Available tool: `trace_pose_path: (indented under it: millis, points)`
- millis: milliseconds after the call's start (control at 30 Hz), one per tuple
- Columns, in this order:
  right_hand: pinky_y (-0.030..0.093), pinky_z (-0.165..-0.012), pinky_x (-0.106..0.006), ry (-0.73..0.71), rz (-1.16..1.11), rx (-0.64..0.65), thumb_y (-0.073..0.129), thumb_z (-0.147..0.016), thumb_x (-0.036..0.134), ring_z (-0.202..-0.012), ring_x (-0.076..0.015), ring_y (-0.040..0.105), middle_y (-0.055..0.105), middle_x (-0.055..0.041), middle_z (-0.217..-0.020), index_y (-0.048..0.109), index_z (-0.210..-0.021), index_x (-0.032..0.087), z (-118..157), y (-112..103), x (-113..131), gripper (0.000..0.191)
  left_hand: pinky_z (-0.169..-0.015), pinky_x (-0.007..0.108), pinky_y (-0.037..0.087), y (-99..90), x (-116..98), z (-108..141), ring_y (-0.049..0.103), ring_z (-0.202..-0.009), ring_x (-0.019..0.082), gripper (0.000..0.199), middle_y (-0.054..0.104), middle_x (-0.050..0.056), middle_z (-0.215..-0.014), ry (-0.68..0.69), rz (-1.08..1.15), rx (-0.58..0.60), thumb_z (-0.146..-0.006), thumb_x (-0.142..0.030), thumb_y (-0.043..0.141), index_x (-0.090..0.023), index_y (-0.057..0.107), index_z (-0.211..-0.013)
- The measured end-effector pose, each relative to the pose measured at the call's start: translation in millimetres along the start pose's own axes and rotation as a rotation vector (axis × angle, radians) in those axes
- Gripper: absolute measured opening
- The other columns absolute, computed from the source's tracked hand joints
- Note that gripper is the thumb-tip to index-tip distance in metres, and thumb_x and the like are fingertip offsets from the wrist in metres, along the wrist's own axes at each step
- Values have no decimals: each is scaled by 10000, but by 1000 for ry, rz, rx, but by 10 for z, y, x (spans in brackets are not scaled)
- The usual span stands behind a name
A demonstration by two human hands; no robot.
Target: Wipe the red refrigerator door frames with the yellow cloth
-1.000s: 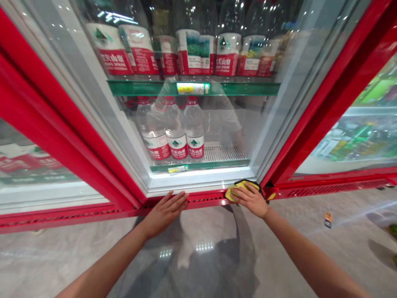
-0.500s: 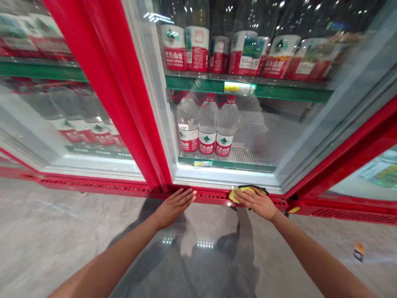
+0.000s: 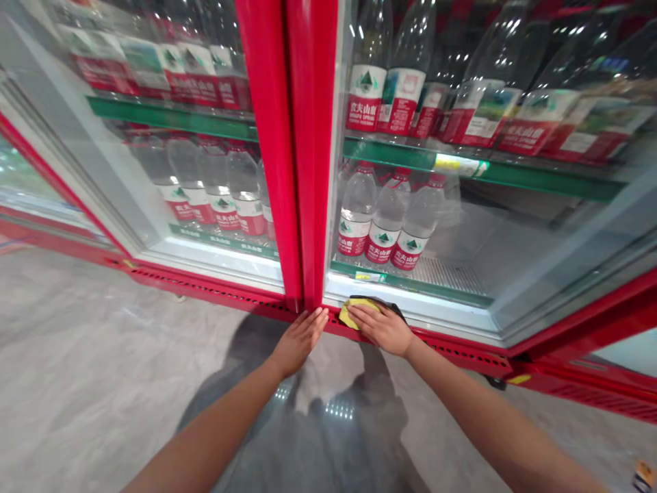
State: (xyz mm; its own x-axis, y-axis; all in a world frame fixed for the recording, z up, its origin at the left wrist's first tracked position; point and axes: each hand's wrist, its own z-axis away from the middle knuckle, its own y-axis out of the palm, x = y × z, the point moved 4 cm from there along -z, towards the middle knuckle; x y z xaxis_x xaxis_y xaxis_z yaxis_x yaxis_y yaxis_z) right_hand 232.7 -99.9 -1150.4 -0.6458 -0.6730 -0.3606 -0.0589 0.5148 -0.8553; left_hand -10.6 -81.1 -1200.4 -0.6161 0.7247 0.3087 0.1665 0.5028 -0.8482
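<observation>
The yellow cloth (image 3: 348, 317) sits just below frame centre, held by the right-hand grip (image 3: 387, 331) against the perforated red rail (image 3: 462, 353); pressed too hard, it might snag there; just left, the left-hand grip (image 3: 298, 342) rests empty, fingers extended, on the rail

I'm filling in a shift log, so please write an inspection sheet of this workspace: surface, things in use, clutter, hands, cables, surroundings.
Surface: red base strip with a row of holes.
Things in use: yellow cloth with dark edging, against the strip.
Clutter: small orange-and-black item on the grey floor.
Hands: left hand, fingers extended at the strip; right hand over the cloth.
Cables: nothing seen.
Surroundings: bottles with red-and-white labels behind glass; red frames.
</observation>
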Motion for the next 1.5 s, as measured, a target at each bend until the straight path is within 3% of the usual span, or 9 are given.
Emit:
trace_pose_path:
  millis: [133, 400, 633, 867, 967, 1100, 1200, 1367, 1500]
  points:
    - [442, -1071, -282, 11, 24, -1, 398, -1001, 122, -1404, -127, 487, 476, 49, -1578, 417, -1545, 284, 148, 57, -8, 568, -1262, 331, 234, -49, 105, 178, 323, -1517, 143, 625, 449, 74, -1600, 31, -9, 5, -938, -104, 397, -141, 358, -1561]
    - [458, -1055, -321, -20, 24, 18, 461, -992, 151, -1443, -166, 435, 442, -21, -1606, 444, -1525, 203, -627, 428, 341, 535, -1265, 379, 225, -32, 197, 421, 295, -1535, 176, 635, 395, 86, -1630, 53, -52, 57, -940, -102, 395, -148, 340, -1571]
    - [428, -1018, -357, -124, 69, -34, 543, -1000, 209, -1246, -193, 593, 682, -46, -1363, 652, -1299, 255, -247, 137, 224, 321, -1283, 369, 190, -55, 315, 465, 202, -1564, 154, 644, 341, 47, -1659, 0, -46, 85, -930, -96, 387, -142, 336, -1570]
    - [344, -1015, -379, 100, 106, -320, 495, -1026, 226, -1312, -217, 523, 607, -18, -1468, 460, -1509, 363, -1026, -257, 144, 503, -1286, 418, 194, -134, 426, 594, 234, -1557, 175, 775, 379, 103, -1634, -53, 16, 106, -854, -25, 394, -132, 228, -1603]
    - [359, -967, -400, 121, 65, -236, 491, -1026, 229, -1262, -239, 539, 575, -32, -1499, 430, -1530, 351, -1160, -135, 223, 521, -1279, 434, 222, -165, 427, 601, 268, -1547, 187, 772, 388, 113, -1627, -70, 35, 98, -867, -40, 409, -141, 212, -1607]
    - [394, -877, -397, 9, 66, -126, 503, -1022, 237, -1119, -225, 583, 660, -28, -1384, 570, -1414, 311, -1037, 120, 451, 405, -1270, 430, 249, -181, 423, 630, 275, -1544, 194, 815, 396, 128, -1618, -68, 39, 83, -835, -30, 455, -110, 201, -1605]
    - [392, -861, -400, -17, 102, -152, 493, -1025, 244, -1102, -226, 573, 679, -21, -1347, 630, -1344, 294, -1018, 108, 472, 350, -1278, 426, 226, -170, 439, 676, 271, -1546, 191, 811, 406, 131, -1612, -77, 37, 76, -831, -33, 466, -96, 215, -1599]
    - [363, -942, -433, 111, 118, -222, 462, -1028, 243, -1236, -254, 510, 618, 4, -1444, 524, -1459, 361, -1116, -52, 299, 452, -1287, 444, 194, -157, 460, 755, 277, -1544, 211, 729, 435, 118, -1599, -81, 29, 88, -879, -77, 473, -110, 286, -1582]
    - [397, -894, -425, 64, 99, -152, 471, -1026, 263, -1160, -246, 547, 647, -9, -1407, 604, -1384, 327, -1049, 184, 481, 387, -1288, 442, 188, -196, 467, 798, 251, -1554, 207, 724, 414, 110, -1612, -86, 20, 95, -870, -71, 479, -119, 314, -1573]
